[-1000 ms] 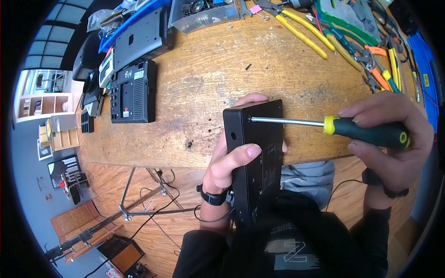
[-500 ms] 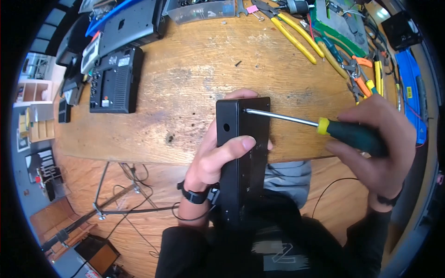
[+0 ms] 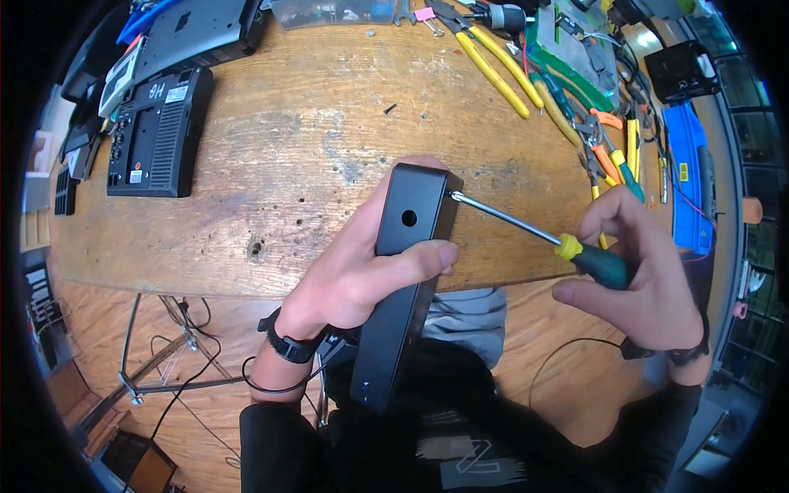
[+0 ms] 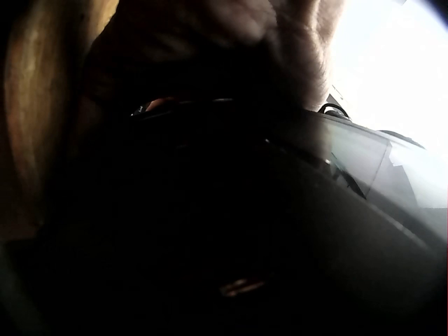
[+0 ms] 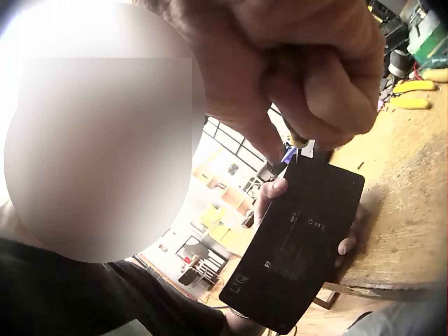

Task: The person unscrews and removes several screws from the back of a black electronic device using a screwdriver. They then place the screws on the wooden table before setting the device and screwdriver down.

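Note:
A flat black box-shaped device [image 3: 408, 185] is held on edge in my left hand [image 3: 349, 283], its thumb lying across the narrow side near a round hole. Its broad face with small printed marks [image 5: 297, 227] shows in the right wrist view. My right hand [image 3: 649, 292] holds a screwdriver [image 3: 604, 264] loosely by its green and yellow handle, the butt hidden in the palm. The steel shaft slants up to the left, tip right at a corner of the device's broad face. The left wrist view is mostly dark, filled by the device and part of the hand.
On the wooden table [image 3: 271, 181], a black electronic unit [image 3: 177, 140] and a larger black panel [image 3: 197, 37] lie left. A small dark screw [image 3: 389, 108] lies beyond the device. Yellow-handled pliers [image 3: 501, 74], orange-handled cutters [image 3: 604, 152] and a blue case [image 3: 689, 181] are at right.
The device has turned, so its narrow side faces the head camera more. The screwdriver now slants more steeply, its handle lower. The whole head view has swung, shifting the table things left.

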`<state>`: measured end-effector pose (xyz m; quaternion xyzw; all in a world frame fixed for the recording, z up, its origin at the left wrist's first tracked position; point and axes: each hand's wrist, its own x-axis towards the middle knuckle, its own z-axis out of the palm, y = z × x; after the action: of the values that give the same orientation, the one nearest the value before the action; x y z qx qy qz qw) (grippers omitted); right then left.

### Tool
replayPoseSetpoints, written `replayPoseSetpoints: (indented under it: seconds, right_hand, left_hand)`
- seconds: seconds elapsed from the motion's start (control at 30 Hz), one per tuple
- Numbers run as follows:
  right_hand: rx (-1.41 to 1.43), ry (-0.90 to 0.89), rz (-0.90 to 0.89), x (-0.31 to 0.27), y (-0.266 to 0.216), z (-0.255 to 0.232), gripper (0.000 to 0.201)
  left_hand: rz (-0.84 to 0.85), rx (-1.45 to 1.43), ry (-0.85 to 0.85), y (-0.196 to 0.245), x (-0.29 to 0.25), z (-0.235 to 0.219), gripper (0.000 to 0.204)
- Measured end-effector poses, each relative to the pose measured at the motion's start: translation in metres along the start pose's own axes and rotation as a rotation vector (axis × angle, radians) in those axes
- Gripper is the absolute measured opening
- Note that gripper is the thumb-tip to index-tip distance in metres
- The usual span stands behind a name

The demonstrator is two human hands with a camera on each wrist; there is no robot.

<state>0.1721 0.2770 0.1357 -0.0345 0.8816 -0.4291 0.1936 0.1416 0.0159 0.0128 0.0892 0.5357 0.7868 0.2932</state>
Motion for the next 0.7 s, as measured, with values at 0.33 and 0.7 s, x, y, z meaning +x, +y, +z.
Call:
replayPoseSetpoints:
  seconds: [0.33, 0.7]
  right_hand:
    - [-0.584, 0.069, -0.513, 0.001, 0.003, -0.017, 0.036]
    - [-0.512, 0.174, -0.516, 0.000, 0.006, -0.012, 0.036]
  left_hand:
    - [0.029, -0.001, -0.020, -0.002, 0.001, 0.000, 0.060]
    - [0.047, 0.012, -0.021, -0.004, 0.002, 0.001, 0.059]
